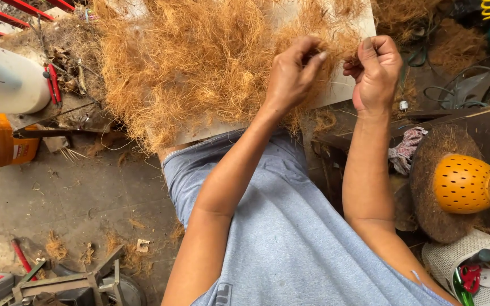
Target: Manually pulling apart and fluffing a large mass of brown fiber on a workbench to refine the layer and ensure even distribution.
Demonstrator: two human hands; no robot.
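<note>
- Fibre heap [199, 62]: golden-brown, coarse and tangled, it is lying piled across a pale flat board [344, 85] in front of the person and spilling over the near edge.
- Brown domed mat [432, 170]: matted and rough, it is sitting to the right, carrying an orange perforated plastic bowl [465, 183] turned upside down.
- Left hand [293, 73]: fingers are curling closed, thumb and forefinger pinching a tuft at the heap's right edge.
- Right hand [376, 68]: fingers are folding shut around a few strands, just beside the left hand.
- White woven basket [455, 255]: it is standing at lower right.
</note>
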